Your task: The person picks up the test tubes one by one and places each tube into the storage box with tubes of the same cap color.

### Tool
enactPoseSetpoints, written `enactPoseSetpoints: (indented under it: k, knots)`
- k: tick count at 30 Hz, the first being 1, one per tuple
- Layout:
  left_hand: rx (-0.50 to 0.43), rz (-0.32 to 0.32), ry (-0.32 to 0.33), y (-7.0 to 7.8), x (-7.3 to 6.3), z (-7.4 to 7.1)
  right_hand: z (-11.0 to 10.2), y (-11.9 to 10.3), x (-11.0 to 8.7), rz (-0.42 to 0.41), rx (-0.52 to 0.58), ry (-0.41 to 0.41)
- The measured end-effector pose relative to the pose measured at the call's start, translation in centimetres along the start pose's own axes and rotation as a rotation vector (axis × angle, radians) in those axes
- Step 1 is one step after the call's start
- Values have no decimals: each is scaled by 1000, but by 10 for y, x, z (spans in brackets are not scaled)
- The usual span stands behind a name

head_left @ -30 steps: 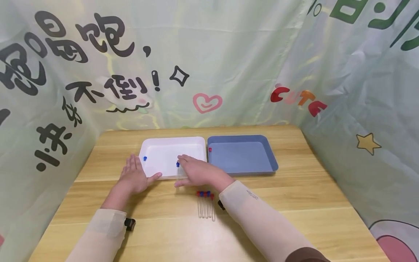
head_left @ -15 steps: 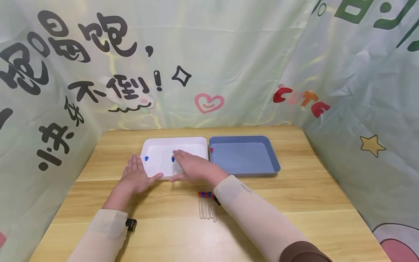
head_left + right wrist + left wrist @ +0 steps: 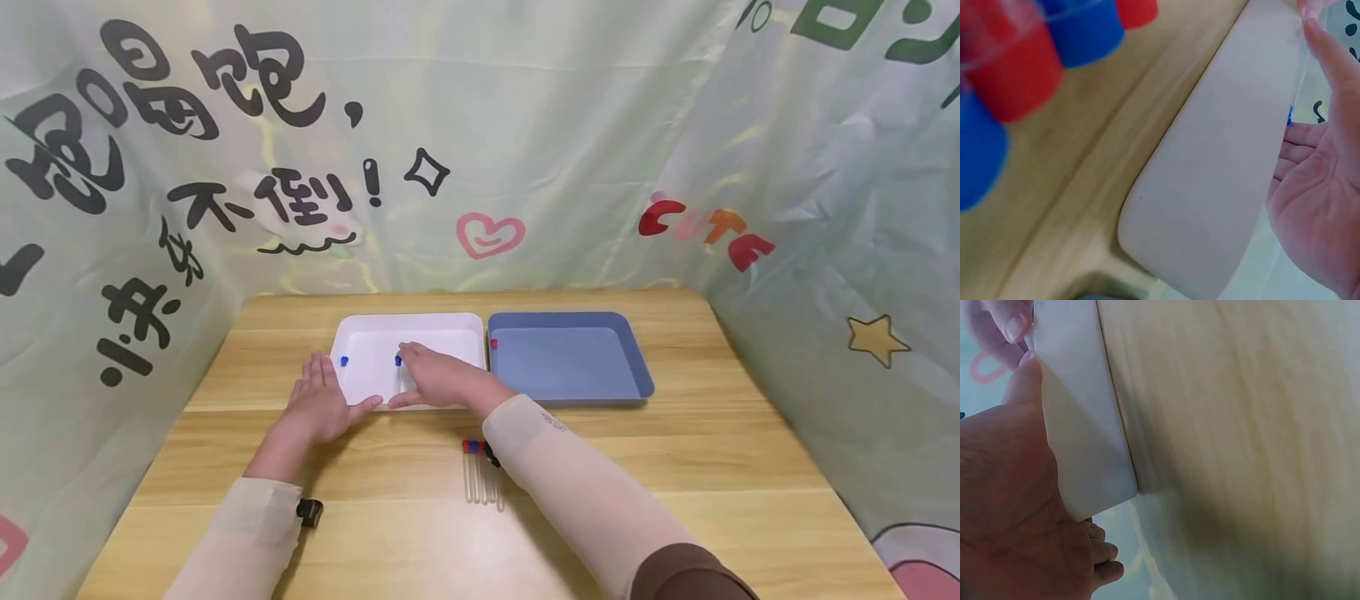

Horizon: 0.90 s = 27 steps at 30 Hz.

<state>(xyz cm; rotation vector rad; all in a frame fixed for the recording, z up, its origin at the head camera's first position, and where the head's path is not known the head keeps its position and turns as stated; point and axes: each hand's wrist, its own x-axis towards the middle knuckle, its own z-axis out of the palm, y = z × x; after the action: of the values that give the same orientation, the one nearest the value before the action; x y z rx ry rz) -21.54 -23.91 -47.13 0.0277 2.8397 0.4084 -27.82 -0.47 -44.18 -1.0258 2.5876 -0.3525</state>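
My left hand (image 3: 318,410) rests, fingers straight, along the left front corner of the white tray (image 3: 450,329); its thumb reaches along the front rim. Over that tray, my right hand (image 3: 442,379) holds a clear test tube with a blue cap (image 3: 398,361) lengthwise between thumb and fingertips. In the right wrist view the cap (image 3: 1290,115) shows at the fingertips, most of the tube hidden by the tray wall. Another blue-capped tube (image 3: 344,361) lies inside at the tray's left end. The two thumbs nearly meet at the front rim.
A blue-grey tray (image 3: 570,362) stands right beside the white one, with a red-capped tube (image 3: 493,343) at its left edge. Several red- and blue-capped test tubes (image 3: 480,479) lie in a row on the wooden table, partly under the right forearm. Printed curtains surround the table.
My right hand has carried the blue-capped tube forward and left, from across the front rim to inside the white tray. My left hand has stayed at the tray's corner. The head view has shifted slightly.
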Motion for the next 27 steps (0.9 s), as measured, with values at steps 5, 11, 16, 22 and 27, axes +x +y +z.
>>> enactPoseSetpoints:
  k: [5, 11, 16, 22, 27]
  knots:
    - [5, 10, -5, 1, -2, 0, -1, 0, 11, 15, -33, 2]
    - [10, 18, 14, 1, -4, -3, -4, 2, 23, 32, -9, -3]
    - [-5, 13, 15, 0, -3, -1, 0, 2, 30, 37, -22, -13]
    - [-23, 13, 14, -2, -1, 1, 9, -1, 41, 12, -117, -11]
    - [-36, 17, 16, 0, -2, 0, 17, -2, 49, 41, -135, -2]
